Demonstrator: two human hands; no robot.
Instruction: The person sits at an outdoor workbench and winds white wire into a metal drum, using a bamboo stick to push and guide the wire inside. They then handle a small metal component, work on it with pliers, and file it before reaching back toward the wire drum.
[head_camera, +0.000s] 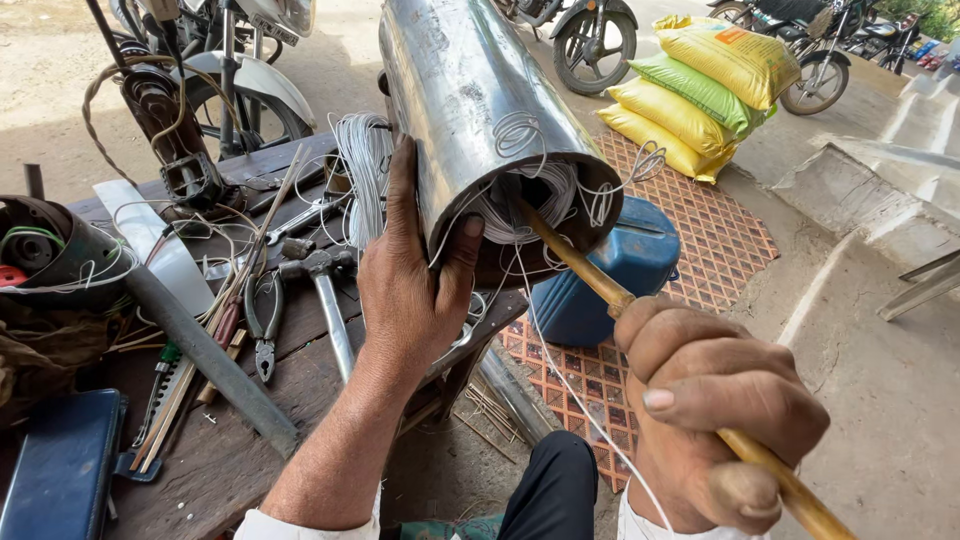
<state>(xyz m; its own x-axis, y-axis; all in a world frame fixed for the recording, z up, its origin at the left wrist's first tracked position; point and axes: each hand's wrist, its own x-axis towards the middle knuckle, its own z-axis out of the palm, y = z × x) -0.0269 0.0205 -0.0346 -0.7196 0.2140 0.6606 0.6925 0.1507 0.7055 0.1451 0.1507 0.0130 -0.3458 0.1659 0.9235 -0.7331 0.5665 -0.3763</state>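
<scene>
L hand (415, 290) grips steel motor housing (470, 110), tilted at bench (230, 450) edge to steady it. R hand (715, 395) clenched on wooden stick (580, 265), tip pressing white winding wire (525, 205) inside.

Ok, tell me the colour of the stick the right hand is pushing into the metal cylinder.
Yellowish tan, like bamboo: the stick, shown in the head view.

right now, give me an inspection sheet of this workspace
surface: dark wooden bench, worn.
job's things: steel cylinder with white wire coils at its open end; wooden stick pushed into them.
clutter: hammer, pliers, blue case.
hands: left hand steadies the cylinder; right hand grips the stick.
cables: loose white wire strand trailing down.
surroundings: blue container, stacked sacks, motorcycles.
</scene>
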